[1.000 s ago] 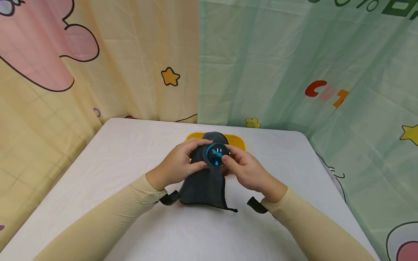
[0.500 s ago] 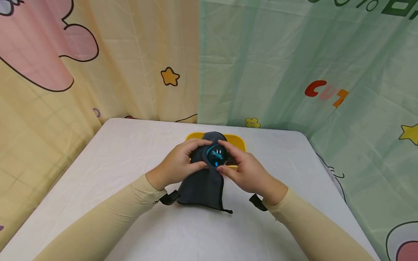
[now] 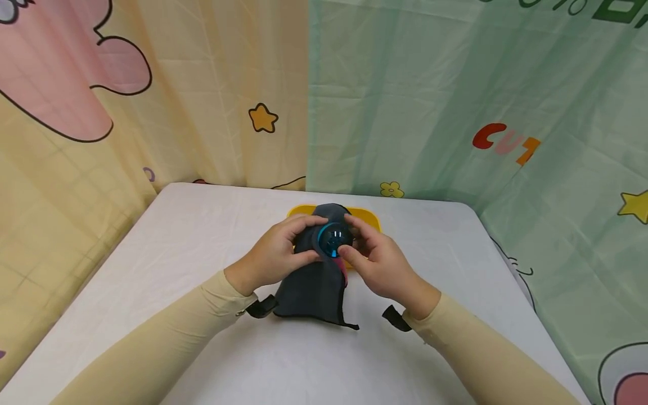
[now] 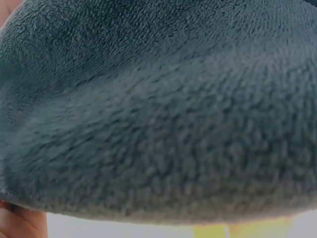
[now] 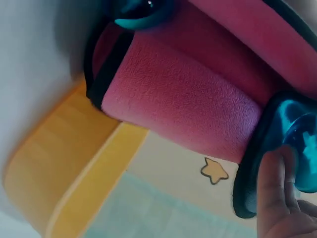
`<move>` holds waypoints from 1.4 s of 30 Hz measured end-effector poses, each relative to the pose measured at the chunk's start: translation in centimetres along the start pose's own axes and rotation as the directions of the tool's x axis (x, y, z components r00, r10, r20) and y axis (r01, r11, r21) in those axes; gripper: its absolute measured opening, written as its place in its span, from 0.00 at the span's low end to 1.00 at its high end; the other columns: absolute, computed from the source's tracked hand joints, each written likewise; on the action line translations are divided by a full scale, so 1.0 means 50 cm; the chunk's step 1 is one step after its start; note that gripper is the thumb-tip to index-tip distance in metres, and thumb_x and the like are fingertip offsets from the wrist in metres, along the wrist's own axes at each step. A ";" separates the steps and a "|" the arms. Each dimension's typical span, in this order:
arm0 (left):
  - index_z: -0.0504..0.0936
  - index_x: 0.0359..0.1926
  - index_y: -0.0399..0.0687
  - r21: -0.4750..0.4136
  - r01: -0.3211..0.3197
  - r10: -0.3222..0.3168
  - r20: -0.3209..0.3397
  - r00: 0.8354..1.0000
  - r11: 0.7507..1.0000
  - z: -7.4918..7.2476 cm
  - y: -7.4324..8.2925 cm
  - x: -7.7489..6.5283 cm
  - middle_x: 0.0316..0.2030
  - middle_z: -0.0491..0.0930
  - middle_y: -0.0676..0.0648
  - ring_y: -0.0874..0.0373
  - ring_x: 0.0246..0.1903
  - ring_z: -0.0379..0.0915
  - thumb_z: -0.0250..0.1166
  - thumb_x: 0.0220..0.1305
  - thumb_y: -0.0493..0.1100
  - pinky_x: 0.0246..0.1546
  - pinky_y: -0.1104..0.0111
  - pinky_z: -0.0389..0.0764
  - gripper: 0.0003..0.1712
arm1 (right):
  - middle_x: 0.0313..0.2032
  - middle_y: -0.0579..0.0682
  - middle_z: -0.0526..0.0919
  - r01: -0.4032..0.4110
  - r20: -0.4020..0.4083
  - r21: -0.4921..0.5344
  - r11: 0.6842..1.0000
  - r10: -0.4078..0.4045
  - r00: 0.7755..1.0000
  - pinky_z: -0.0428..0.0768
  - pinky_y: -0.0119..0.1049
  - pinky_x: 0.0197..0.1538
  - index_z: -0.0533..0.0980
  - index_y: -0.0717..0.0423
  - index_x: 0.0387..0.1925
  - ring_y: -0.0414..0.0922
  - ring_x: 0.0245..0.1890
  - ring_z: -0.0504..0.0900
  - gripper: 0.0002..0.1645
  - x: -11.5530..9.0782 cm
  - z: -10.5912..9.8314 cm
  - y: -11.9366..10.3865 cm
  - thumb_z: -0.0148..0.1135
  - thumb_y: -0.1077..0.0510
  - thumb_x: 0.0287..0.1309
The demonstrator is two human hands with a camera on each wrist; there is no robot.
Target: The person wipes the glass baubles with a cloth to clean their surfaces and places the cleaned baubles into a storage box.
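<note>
A dark grey fleece piece (image 3: pixel 316 292) with black edging and a pink lining (image 5: pixel 183 94) stands folded upright at mid-table. Shiny blue round domes are set against it, one dome (image 3: pixel 334 239) facing the head camera. My left hand (image 3: pixel 270 253) grips the fleece from the left, thumb below and fingers above. Grey pile (image 4: pixel 158 109) fills most of the left wrist view. At the right side of the dome is my right hand (image 3: pixel 382 259), thumb on its lower right edge, index finger extended along the top. Its straight fingers overlap a blue dome (image 5: pixel 304 139) in the right wrist view.
A yellow tray (image 3: pixel 372 219) lies just behind the fleece, partly covered by it. The table has a white cloth (image 3: pixel 212 225). Patterned curtains (image 3: pixel 385 112) hang behind the table and along both sides.
The right thumb has shifted from the dome's edge to below it and back onto its lower right. Pink lining now shows under the dome. The left hand stays in place.
</note>
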State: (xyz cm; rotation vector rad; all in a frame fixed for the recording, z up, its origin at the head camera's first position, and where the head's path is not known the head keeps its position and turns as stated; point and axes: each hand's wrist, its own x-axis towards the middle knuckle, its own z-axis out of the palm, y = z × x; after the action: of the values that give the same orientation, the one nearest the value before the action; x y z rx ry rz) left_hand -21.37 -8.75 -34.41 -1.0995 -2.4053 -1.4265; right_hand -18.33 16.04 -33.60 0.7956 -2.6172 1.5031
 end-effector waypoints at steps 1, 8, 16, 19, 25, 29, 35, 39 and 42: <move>0.77 0.68 0.44 0.000 0.001 -0.001 0.006 1.000 1.000 0.000 0.000 -0.001 0.62 0.81 0.46 0.53 0.61 0.78 0.78 0.62 0.36 0.66 0.60 0.80 0.34 | 0.56 0.58 0.84 0.022 -0.009 -0.028 0.999 -0.022 1.000 0.88 0.36 0.54 0.64 0.58 0.77 0.48 0.48 0.88 0.36 -0.001 0.000 -0.002 0.64 0.57 0.75; 0.77 0.68 0.45 0.029 -0.009 0.008 0.010 1.000 1.000 0.002 -0.003 -0.001 0.62 0.81 0.46 0.53 0.63 0.77 0.78 0.62 0.36 0.68 0.56 0.78 0.34 | 0.64 0.57 0.80 0.047 0.045 -0.079 0.996 -0.043 0.998 0.88 0.37 0.53 0.64 0.55 0.78 0.51 0.52 0.89 0.44 -0.001 -0.007 -0.011 0.73 0.63 0.65; 0.78 0.68 0.45 0.009 0.004 -0.004 0.005 1.000 1.000 0.003 0.000 0.001 0.61 0.82 0.45 0.54 0.59 0.79 0.77 0.63 0.36 0.62 0.63 0.81 0.33 | 0.58 0.63 0.78 -0.113 0.052 0.166 0.980 0.106 0.993 0.89 0.35 0.51 0.63 0.59 0.77 0.50 0.46 0.90 0.35 0.004 -0.011 -0.002 0.63 0.62 0.74; 0.78 0.68 0.45 0.006 0.012 -0.012 0.002 1.000 1.000 0.000 0.000 0.002 0.61 0.82 0.45 0.54 0.59 0.79 0.77 0.63 0.37 0.61 0.66 0.81 0.33 | 0.55 0.63 0.81 -0.097 0.046 0.140 0.985 0.091 0.995 0.90 0.38 0.51 0.63 0.59 0.75 0.51 0.46 0.90 0.31 0.003 -0.006 -0.004 0.59 0.60 0.77; 0.78 0.67 0.45 0.004 0.015 -0.015 -0.005 1.000 1.000 0.001 -0.007 0.001 0.61 0.82 0.46 0.54 0.60 0.78 0.78 0.62 0.38 0.65 0.62 0.81 0.33 | 0.58 0.61 0.85 0.030 0.058 -0.087 0.996 -0.025 0.998 0.89 0.33 0.49 0.57 0.61 0.79 0.47 0.47 0.90 0.39 -0.003 0.003 -0.006 0.63 0.59 0.74; 0.78 0.68 0.45 0.006 0.016 -0.016 -0.002 1.000 1.000 0.003 -0.005 0.001 0.61 0.82 0.45 0.54 0.60 0.78 0.78 0.62 0.37 0.65 0.60 0.81 0.34 | 0.59 0.60 0.84 0.036 0.060 -0.082 0.996 -0.031 0.998 0.89 0.34 0.49 0.54 0.56 0.79 0.46 0.47 0.89 0.44 -0.002 0.005 -0.001 0.67 0.61 0.71; 0.77 0.68 0.44 -0.013 0.004 -0.004 0.001 1.000 1.000 0.005 -0.002 0.002 0.62 0.81 0.44 0.53 0.61 0.79 0.77 0.63 0.36 0.64 0.61 0.81 0.34 | 0.57 0.65 0.81 -0.077 0.128 0.206 0.976 0.051 0.990 0.88 0.36 0.53 0.59 0.59 0.76 0.50 0.44 0.88 0.28 -0.001 -0.005 -0.001 0.49 0.56 0.83; 0.77 0.68 0.44 -0.024 -0.011 0.011 -0.013 1.000 1.000 0.003 0.001 0.001 0.62 0.81 0.44 0.52 0.59 0.80 0.77 0.62 0.35 0.63 0.62 0.83 0.34 | 0.57 0.66 0.79 -0.108 0.111 0.234 0.966 0.083 0.990 0.87 0.36 0.55 0.64 0.63 0.74 0.53 0.46 0.86 0.28 0.002 -0.004 0.000 0.46 0.51 0.84; 0.77 0.68 0.44 -0.008 -0.010 0.009 -0.009 1.000 1.000 0.001 -0.001 0.000 0.62 0.81 0.44 0.52 0.59 0.80 0.77 0.62 0.35 0.62 0.61 0.83 0.34 | 0.59 0.64 0.80 -0.084 0.055 0.149 0.985 0.076 0.996 0.86 0.35 0.58 0.64 0.61 0.76 0.54 0.51 0.85 0.29 0.001 -0.001 0.000 0.52 0.54 0.82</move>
State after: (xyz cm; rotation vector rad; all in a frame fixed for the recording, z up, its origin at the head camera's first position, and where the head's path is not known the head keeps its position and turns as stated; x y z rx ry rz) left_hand -21.40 -8.72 -34.46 -1.1021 -2.3870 -1.4361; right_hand -18.37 16.07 -33.53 0.7554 -2.6245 1.7436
